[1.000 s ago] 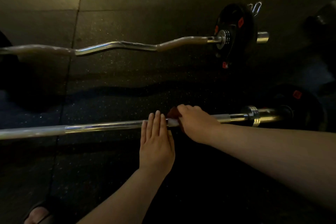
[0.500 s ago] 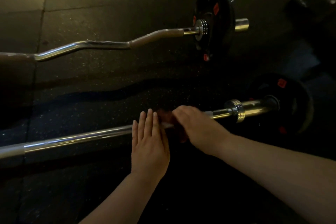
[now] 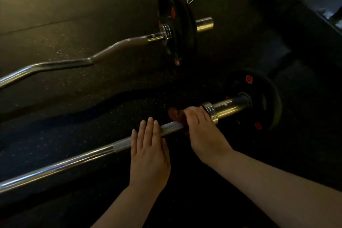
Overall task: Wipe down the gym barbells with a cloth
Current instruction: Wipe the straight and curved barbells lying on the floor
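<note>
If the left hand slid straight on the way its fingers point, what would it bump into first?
The left hand lies flat across the straight barbell, fingers pointing away from the person. Beyond is dark floor, then probably the curl bar near its weight plates, though depth is unclear.

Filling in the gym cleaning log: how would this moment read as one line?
step: wipe straight barbell | right hand: grips red cloth on it beside collar | left hand: flat on it | curl bar: untouched

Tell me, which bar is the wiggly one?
The far barbell has a zigzag shaft; the near barbell, with the red cloth on it, is straight.
</note>
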The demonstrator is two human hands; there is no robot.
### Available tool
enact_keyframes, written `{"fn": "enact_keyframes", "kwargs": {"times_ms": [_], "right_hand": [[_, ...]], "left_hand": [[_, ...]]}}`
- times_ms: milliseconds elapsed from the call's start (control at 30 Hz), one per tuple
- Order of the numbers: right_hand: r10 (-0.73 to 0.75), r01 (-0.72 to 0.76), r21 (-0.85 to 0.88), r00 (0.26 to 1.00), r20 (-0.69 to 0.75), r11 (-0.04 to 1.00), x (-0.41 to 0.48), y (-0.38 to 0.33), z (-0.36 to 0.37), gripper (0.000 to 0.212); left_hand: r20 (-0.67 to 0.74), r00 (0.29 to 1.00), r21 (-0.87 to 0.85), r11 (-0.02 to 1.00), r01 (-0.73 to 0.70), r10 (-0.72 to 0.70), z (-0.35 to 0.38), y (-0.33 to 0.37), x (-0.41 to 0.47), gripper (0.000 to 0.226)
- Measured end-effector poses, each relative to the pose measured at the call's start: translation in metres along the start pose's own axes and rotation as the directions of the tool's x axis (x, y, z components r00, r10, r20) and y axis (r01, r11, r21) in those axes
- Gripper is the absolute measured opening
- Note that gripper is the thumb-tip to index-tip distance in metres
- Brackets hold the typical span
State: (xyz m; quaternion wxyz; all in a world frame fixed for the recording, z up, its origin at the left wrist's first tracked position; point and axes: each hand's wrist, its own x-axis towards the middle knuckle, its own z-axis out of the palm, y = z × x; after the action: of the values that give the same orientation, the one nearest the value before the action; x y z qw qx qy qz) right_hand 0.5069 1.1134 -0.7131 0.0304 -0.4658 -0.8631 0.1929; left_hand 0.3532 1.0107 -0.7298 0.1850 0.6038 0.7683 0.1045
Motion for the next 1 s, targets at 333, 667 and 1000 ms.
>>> {"fn": "enact_keyframes", "kwargs": {"times_ms": [333, 667, 1000], "right_hand": [[0.006, 0.011, 0.174, 0.995, -0.1, 0.985, -0.025, 0.01, 0.025, 0.059], [-0.019, 0.009, -0.043, 0.973, -0.228, 0.999, -0.014, 0.029, -0.01, 0.063], [0.365, -0.293, 0.279, 0.895, -0.258, 0.914, 0.006, 0.058, -0.04, 0.051]], "left_hand": [[0.035, 0.999, 0.032, 0.999, -0.042, 0.041, 0.007, 0.029, 0.019, 0.073], [0.146, 0.985, 0.09, 0.991, -0.101, 0.087, 0.0, 0.041, 0.043, 0.078], [0.1, 0.987, 0.04, 0.991, -0.128, 0.124, 0.01, 0.04, 0.04, 0.068]]}}
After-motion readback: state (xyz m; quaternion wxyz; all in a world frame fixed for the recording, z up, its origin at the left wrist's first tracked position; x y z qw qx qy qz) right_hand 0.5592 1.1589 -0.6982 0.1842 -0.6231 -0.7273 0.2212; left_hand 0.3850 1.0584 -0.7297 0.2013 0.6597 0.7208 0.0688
